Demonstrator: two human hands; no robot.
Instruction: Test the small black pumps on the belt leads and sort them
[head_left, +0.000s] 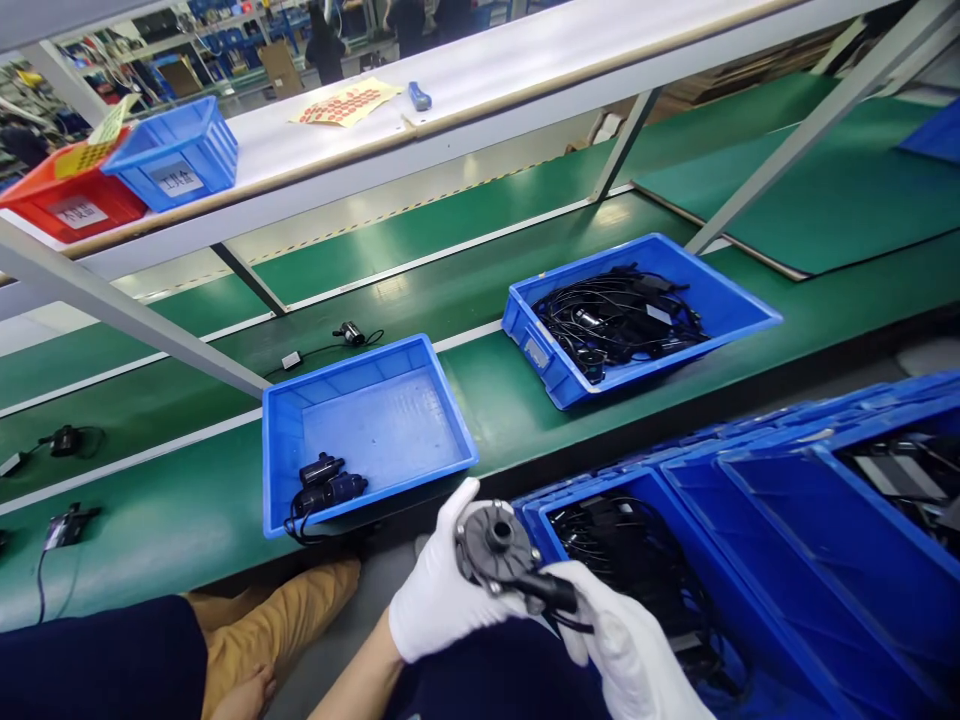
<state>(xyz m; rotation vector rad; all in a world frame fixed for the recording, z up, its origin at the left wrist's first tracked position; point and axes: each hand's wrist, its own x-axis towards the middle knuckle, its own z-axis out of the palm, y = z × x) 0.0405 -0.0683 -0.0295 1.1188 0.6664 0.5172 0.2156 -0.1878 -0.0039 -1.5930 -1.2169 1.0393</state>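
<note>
In the head view I hold a small black pump (501,542) with a round, ribbed housing and a short central nozzle facing up. My left hand (435,592), in a white glove, is closed around the housing from its left and below. My right hand (622,640), gloved too, grips the side pipe and a black cable at the lower right; part of its fingers is hidden. Just beyond my hands stands a blue bin (382,425) with a few black pumps (328,487) in its near left corner, a cable hanging over the rim.
Another blue bin (555,365) holds tangled black cabled parts (615,320) on the green bench. Stacked blue crates (780,540) stand at my right. Single cabled pumps (349,333) lie on the green belt. A seated person's leg (292,620) is at left. Above runs a white shelf (510,70).
</note>
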